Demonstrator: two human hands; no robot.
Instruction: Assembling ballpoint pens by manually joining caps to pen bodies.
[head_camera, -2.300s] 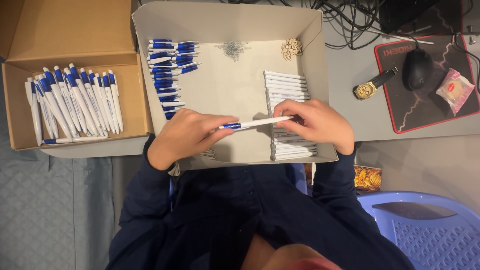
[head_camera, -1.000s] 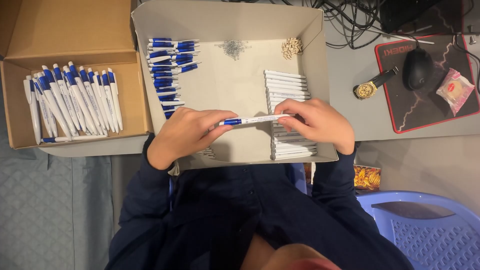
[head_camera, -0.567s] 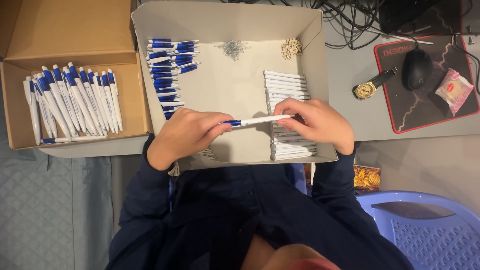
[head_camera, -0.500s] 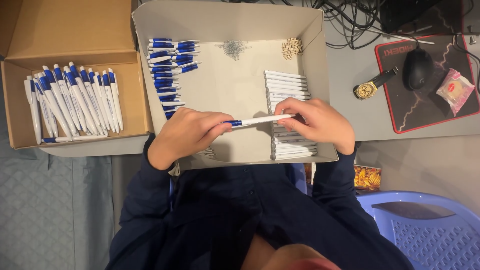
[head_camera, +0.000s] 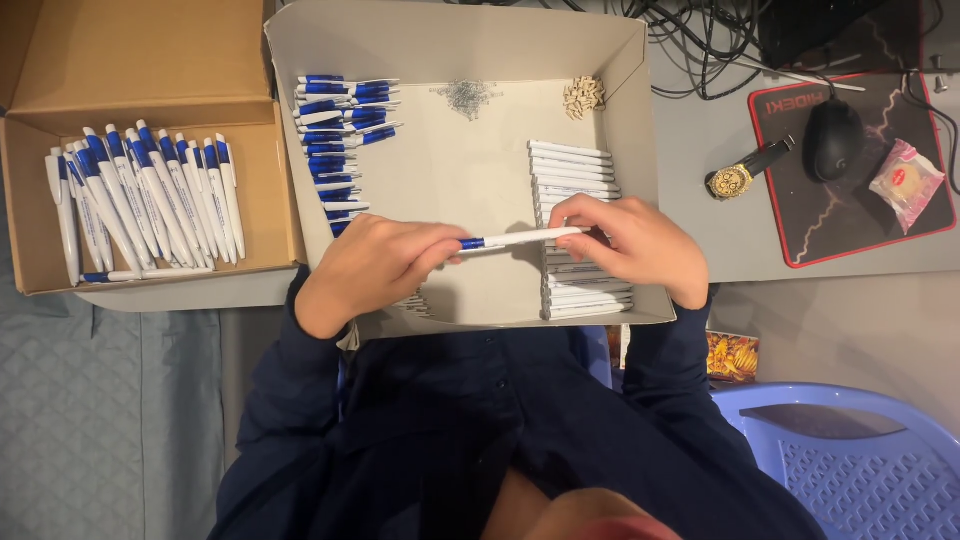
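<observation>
- Fingers of both hands pinch one white pen with a blue section (head_camera: 520, 240), held level above a shallow grey cardboard tray (head_camera: 450, 40)
- Left hand (head_camera: 375, 265) grips the blue end; right hand (head_camera: 630, 240) grips the white end
- White pen barrels (head_camera: 575, 165) lie stacked under the right hand
- Blue-and-white pen parts (head_camera: 340, 130) sit at the tray's left
- Finished pens (head_camera: 145, 200) fill a brown box (head_camera: 140, 50) at far left

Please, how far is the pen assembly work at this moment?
Done: finished pens lie in the brown box. In hand: the left hand and right hand hold one pen over the grey tray. Left: a stack of white barrels and blue parts wait there.
</observation>
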